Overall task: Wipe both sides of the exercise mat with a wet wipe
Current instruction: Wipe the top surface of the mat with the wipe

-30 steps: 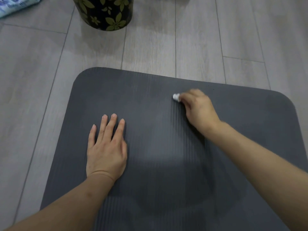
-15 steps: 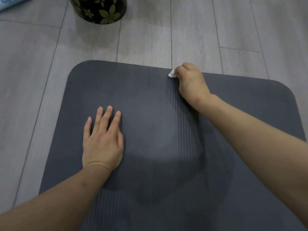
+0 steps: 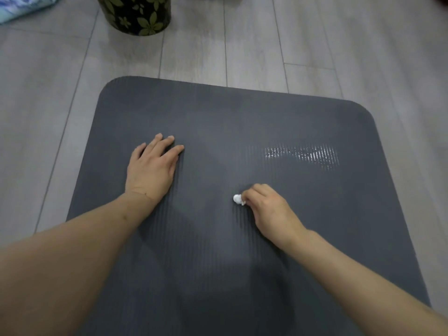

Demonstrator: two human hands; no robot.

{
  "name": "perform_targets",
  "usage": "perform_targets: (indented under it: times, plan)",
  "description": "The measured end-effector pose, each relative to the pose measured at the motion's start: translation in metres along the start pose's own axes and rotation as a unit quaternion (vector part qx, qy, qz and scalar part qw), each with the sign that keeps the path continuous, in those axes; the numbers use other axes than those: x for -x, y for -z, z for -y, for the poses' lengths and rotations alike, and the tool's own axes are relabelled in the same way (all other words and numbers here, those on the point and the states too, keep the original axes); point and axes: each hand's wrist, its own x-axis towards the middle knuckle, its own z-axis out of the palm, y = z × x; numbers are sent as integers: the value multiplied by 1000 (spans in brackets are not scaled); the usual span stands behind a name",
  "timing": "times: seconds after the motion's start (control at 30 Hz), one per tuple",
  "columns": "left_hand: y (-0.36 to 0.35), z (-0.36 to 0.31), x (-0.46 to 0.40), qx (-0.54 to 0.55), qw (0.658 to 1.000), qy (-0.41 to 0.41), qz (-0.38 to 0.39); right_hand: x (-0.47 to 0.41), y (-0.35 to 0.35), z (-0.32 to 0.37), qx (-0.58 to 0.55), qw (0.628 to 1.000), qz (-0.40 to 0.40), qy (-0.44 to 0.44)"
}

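A dark grey ribbed exercise mat [image 3: 218,117] lies flat on the floor, its far rounded end in view. My left hand [image 3: 152,168] rests palm down on the mat's left part, fingers straight. My right hand [image 3: 269,209] is near the mat's middle, its curled fingers gripping a small balled-up white wet wipe [image 3: 238,199] that sticks out at the fingertips and touches the mat. A shiny wet streak [image 3: 300,154] shows on the mat, beyond and to the right of my right hand.
Grey wood-look floor planks [image 3: 266,44] surround the mat. A black pot with green leaf print [image 3: 138,13] stands on the floor beyond the mat's far left corner. A pale blue packet [image 3: 21,6] lies at the top left edge.
My right hand has drawn the wipe back from the mat's far edge toward me, to the mat's middle. A wet streak now shows. My left hand stays flat on the mat.
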Motion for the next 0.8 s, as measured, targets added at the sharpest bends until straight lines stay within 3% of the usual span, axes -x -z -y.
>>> perform_targets:
  times: [0.13, 0.23, 0.3, 0.37, 0.5, 0.8]
  plan:
    - [5, -34, 8, -2, 990, 88, 113, 4, 14, -18, 48, 995, -77, -48]
    - [3, -69, 13, 7, 995, 22, 94, 1, 21, -37, 67, 984, -128, -104]
    - [-3, -95, 3, 43, 995, 1, 93, 5, 20, -39, 54, 987, -121, -96]
    - [-10, -115, -16, 78, 990, 53, 109, 10, 18, -38, 43, 991, -112, -67]
    - [-33, -129, -24, 5, 991, 90, 102, 14, 18, -46, 34, 995, -86, -39]
    - [-31, -131, -29, -17, 986, 96, 132, 2, 15, -53, 18, 996, -72, -46]
